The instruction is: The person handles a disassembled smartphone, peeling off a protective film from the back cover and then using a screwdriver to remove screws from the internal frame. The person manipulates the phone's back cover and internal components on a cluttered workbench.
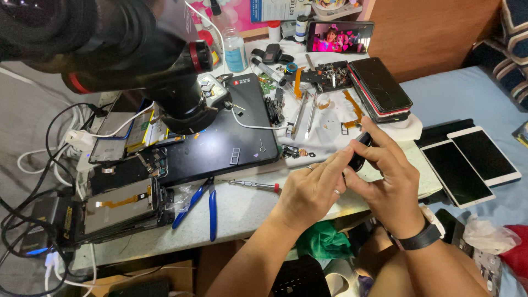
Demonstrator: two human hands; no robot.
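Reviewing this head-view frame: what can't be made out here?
- Small black object: mostly covered by left hand and right hand; its kind is unclear.
- Microscope: top cut off by the frame edge.
- Loose parts on the mat: too small to identify.

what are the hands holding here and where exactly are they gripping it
Both hands, left and right, hold a small black object, pinched between the fingers at its sides; what it is cannot be told.

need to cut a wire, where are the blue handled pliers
In the head view, the blue-handled pliers lie left of the hands, on the bench's front edge beside a red-tipped screwdriver.
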